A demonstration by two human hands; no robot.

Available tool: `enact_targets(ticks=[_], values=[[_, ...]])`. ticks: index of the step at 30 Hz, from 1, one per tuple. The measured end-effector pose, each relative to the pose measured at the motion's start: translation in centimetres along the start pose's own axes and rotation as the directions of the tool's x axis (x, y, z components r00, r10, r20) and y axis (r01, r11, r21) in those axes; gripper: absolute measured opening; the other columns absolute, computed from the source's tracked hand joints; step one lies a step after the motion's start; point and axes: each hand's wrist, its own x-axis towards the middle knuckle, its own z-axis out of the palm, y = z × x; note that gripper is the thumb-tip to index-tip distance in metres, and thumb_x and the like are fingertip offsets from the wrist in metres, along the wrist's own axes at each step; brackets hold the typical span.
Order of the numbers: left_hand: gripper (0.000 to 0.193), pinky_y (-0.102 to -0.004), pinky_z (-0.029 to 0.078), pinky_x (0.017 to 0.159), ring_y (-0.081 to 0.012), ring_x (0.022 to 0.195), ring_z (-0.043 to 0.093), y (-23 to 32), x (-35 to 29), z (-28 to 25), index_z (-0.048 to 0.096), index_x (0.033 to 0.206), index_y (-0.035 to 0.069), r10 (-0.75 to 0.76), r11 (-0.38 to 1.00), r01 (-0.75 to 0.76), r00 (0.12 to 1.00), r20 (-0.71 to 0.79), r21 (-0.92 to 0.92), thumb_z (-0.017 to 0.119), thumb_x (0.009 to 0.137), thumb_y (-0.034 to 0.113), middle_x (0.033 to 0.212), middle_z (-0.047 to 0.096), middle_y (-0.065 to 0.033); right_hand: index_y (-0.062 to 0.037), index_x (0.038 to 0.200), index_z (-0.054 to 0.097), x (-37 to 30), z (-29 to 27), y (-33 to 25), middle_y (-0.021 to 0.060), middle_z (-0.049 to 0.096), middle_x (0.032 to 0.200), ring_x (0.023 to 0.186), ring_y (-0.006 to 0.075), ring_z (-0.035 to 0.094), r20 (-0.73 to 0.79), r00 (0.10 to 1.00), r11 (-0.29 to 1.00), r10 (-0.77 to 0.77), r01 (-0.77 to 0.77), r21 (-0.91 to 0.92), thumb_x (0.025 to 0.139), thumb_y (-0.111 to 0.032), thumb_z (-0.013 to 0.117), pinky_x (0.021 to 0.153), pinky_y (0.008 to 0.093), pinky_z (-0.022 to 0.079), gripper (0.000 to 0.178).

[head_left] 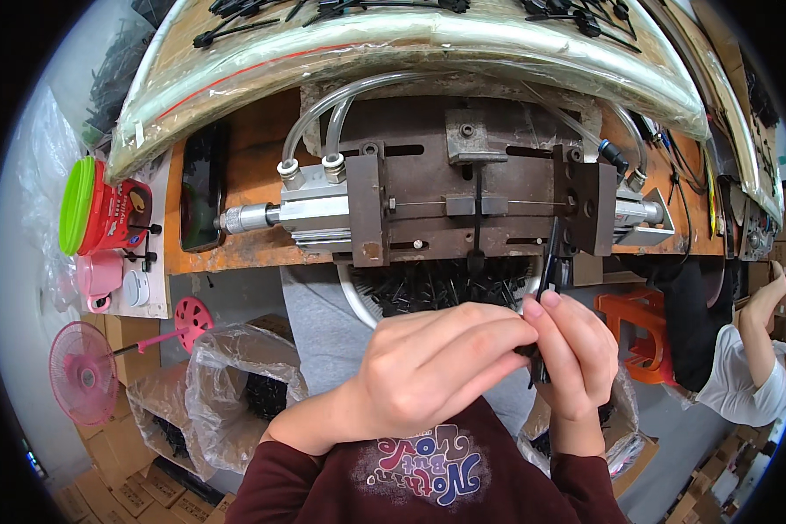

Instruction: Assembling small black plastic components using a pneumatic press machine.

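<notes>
In front of my chest, both hands meet over a slim black cable tie [548, 262], whose strip points up toward the right side of the metal fixture. My right hand [581, 354] grips it between thumb and fingers. The fingertips of my left hand [445, 362] are pinched at the same spot, against the lower part of the piece; just what they hold there is mostly covered. Just beyond the hands, a brown metal fixture [428, 241] carries a cylinder at each end. Another black cable tie [478, 218] lies across its middle block, its head hanging over the front edge.
Under the fixture, a white-rimmed basin [355, 301] holds many black pieces. Plastic-lined boxes [236, 362] stand below left, near a pink fan [85, 371]. An orange stool [630, 323] and another person [747, 375] are at right. Clear hoses [358, 87] arch over the fixture.
</notes>
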Motion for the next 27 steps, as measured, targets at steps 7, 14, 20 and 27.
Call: enact_targets(ticks=[7,14,20,27], values=[[0.036,-0.0308,0.056,0.068,-0.0222,0.085,0.068,-0.9,-0.7,-0.3,0.071,0.102,0.000,-0.064,0.929,0.038,0.996,0.058,0.367,0.080,0.068,-0.002,0.114,0.066,-0.0162,0.0013,0.106,0.069,-0.3,0.2,0.9,0.0164,0.069,0.109,0.086,0.0239,0.071,-0.157,0.939,0.951,0.305,-0.291,0.107,0.074,0.015,0.073,0.076,0.0314,0.058,0.035],[0.028,-0.0295,0.053,0.064,-0.0198,0.072,0.066,-2.8,-0.1,0.7,0.071,0.098,0.001,-0.015,0.764,-0.052,0.995,0.099,0.643,0.078,0.071,0.007,0.122,0.067,-0.0144,0.0031,0.107,0.062,-0.4,-0.4,0.8,0.0199,0.069,0.102,0.082,0.0258,0.072,-0.154,0.857,0.827,0.492,-0.405,0.391,0.081,0.016,0.067,0.075,0.0300,0.059,0.029],[0.028,-0.0280,0.051,0.060,-0.0179,0.066,0.065,-2.8,0.2,0.5,0.072,0.097,0.002,-0.038,0.775,-0.037,0.994,0.105,0.630,0.079,0.071,0.009,0.121,0.068,-0.0143,0.0082,0.112,0.057,-0.5,-1.6,0.1,0.0221,0.068,0.097,0.068,0.0209,0.068,0.137,0.603,0.272,0.786,-0.535,0.800,0.082,0.014,0.066,0.062,0.0270,0.058,0.032],[0.042,-0.0243,0.054,0.061,-0.0123,0.072,0.069,-1.1,0.4,-0.5,0.072,0.109,0.002,-0.245,0.969,0.245,0.968,0.064,-0.005,0.085,0.070,0.008,0.110,0.071,-0.0130,0.0037,0.098,0.073,-0.1,-1.0,0.1,0.0140,0.068,0.097,0.073,0.0223,0.067,-0.052,0.909,0.903,0.413,-0.401,0.153,0.068,0.013,0.076,0.063,0.0296,0.056,0.032]])
